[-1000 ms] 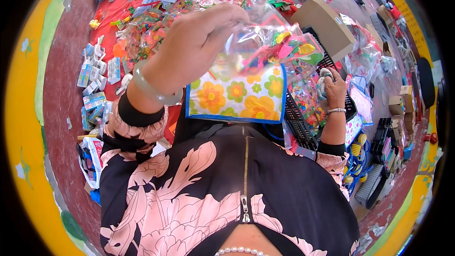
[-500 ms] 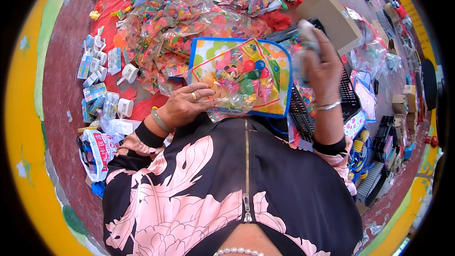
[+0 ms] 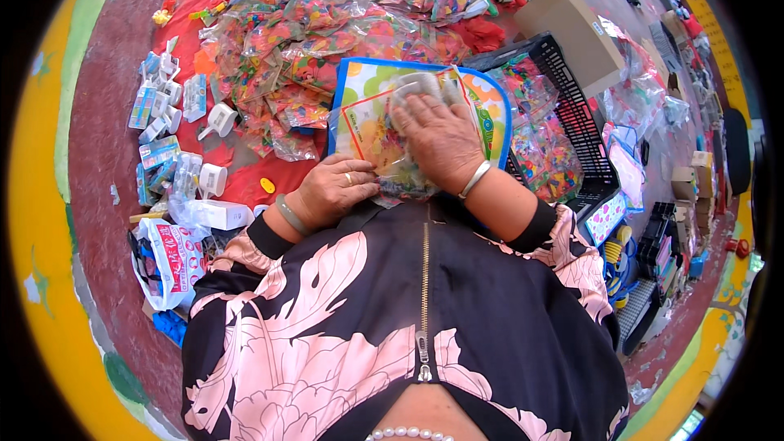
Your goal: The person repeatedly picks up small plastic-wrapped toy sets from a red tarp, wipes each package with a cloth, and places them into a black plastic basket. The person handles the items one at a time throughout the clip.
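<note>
A floral board or bag with a blue edge (image 3: pixel 490 96) rests at my lap. On it lies a clear plastic packet (image 3: pixel 366 124) with a red printed border and colourful contents, mostly covered now. My right hand (image 3: pixel 445 144) presses a pale grey-white cloth (image 3: pixel 418 84) down onto the packet, fingers laid over the cloth. At the packet's lower left corner, my left hand (image 3: pixel 333 188) grips its edge with the fingers bent together. What lies under the right palm is hidden.
A big heap of similar colourful packets (image 3: pixel 286 65) spreads ahead on red cloth. At right, a black plastic crate (image 3: pixel 590 143) holds more packets, beside a cardboard box (image 3: pixel 567 37). White plastic items (image 3: pixel 219 118) and a white carrier bag (image 3: pixel 167 265) sit at left.
My right hand has come down and left from above the crate, bringing the cloth onto the packet. The left hand stays at the packet's lower left, shifted slightly.
</note>
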